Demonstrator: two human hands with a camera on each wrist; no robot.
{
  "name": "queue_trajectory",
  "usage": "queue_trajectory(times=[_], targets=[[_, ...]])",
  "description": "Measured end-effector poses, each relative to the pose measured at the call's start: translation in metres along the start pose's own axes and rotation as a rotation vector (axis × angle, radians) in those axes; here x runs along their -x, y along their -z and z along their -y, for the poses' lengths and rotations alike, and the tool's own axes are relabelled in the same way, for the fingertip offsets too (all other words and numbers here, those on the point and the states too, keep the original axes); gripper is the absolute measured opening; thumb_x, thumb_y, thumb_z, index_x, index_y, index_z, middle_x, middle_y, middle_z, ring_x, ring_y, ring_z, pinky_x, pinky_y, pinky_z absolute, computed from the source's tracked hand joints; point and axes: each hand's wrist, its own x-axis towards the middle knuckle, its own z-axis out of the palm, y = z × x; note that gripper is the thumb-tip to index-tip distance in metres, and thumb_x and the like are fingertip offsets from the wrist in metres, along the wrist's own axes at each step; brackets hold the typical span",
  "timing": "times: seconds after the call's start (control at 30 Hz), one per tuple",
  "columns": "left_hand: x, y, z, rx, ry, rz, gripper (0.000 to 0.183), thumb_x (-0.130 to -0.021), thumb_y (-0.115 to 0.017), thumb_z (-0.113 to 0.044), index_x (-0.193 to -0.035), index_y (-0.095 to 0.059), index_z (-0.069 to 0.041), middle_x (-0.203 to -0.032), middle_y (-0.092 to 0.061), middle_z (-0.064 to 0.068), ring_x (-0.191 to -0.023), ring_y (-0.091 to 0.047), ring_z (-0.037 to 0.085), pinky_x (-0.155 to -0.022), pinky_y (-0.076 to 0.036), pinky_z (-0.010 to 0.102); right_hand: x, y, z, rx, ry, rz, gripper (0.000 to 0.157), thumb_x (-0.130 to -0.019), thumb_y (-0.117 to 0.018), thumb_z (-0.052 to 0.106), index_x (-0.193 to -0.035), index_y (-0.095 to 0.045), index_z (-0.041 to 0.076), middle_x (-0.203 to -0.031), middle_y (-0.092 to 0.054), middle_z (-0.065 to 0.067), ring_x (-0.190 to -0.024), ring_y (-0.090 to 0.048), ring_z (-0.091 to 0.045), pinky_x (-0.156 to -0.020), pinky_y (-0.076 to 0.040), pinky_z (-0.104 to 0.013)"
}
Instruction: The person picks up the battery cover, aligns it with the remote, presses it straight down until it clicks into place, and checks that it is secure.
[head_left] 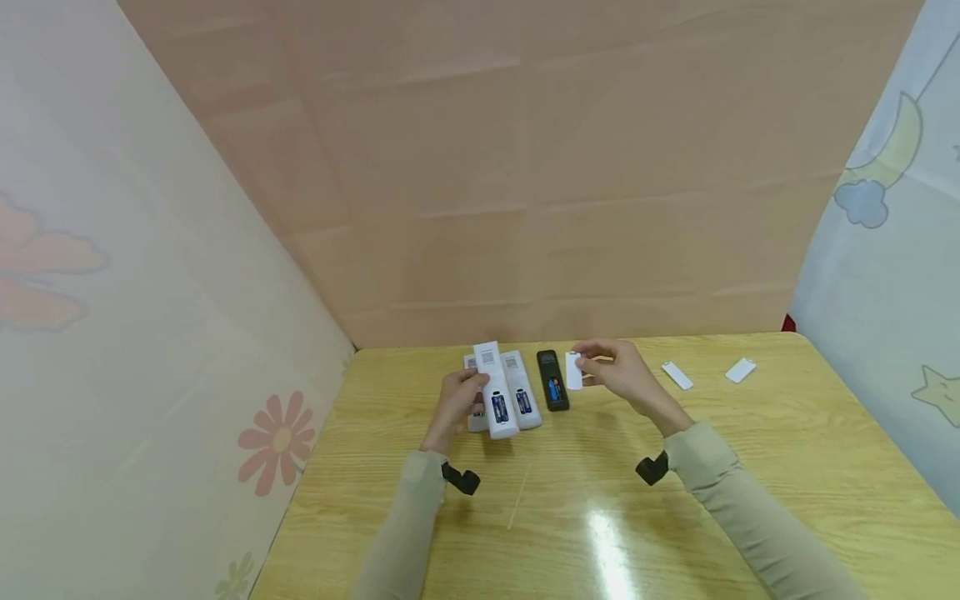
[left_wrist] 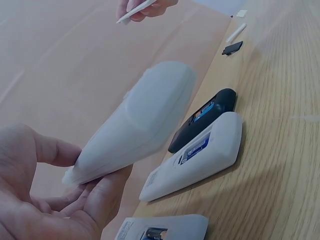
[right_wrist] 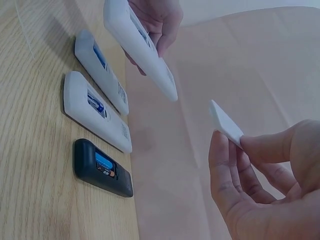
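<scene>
My left hand grips a white remote control by its side, lifted above the table, its battery bay uncovered with batteries inside. Between the thumb and fingers of my right hand is a white battery cover, held in the air to the right of that remote and apart from it. Below lie two more white remotes, one to the right of the held one and another partly hidden under it in the head view. A black remote lies beside them, its bay uncovered too, with batteries showing.
Two white battery covers, one nearer and one farther right, lie on the wooden table. A small black cover lies near them in the left wrist view. A fabric wall stands behind the table.
</scene>
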Motion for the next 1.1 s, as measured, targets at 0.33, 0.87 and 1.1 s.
queue_trajectory(times=[0.33, 0.87, 1.1], targets=[[0.003, -0.003, 0.0, 0.027, -0.017, 0.019, 0.048, -0.098, -0.064, -0.028, -0.136, -0.055, 0.001, -0.112, -0.067, 0.016, -0.082, -0.067, 0.021, -0.076, -0.058, 0.04, 0.0, -0.005, 0.007, -0.04, 0.0, 0.016, 0.029, -0.101, -0.061, 0.014, -0.128, -0.062, 0.002, -0.125, -0.059, -0.022, -0.102, -0.066, -0.034, -0.086, -0.059, -0.046], [0.001, -0.019, 0.004, 0.049, -0.012, 0.042, 0.05, -0.099, -0.064, -0.03, -0.137, -0.054, 0.001, -0.113, -0.068, 0.018, -0.089, -0.071, 0.024, -0.072, -0.06, 0.033, 0.001, -0.01, 0.009, -0.055, 0.014, 0.022, 0.03, -0.1, -0.063, 0.015, -0.127, -0.063, 0.001, -0.127, -0.059, -0.021, -0.098, -0.068, -0.032, -0.085, -0.059, -0.042], [0.001, -0.025, 0.005, 0.06, -0.028, 0.064, 0.052, -0.099, -0.064, -0.031, -0.138, -0.053, 0.001, -0.115, -0.066, 0.017, -0.098, -0.069, 0.03, -0.079, -0.06, 0.037, 0.001, -0.013, 0.009, -0.072, -0.005, 0.043, 0.033, -0.1, -0.064, 0.018, -0.128, -0.063, 0.001, -0.13, -0.058, -0.021, -0.101, -0.069, -0.033, -0.085, -0.059, -0.041]])
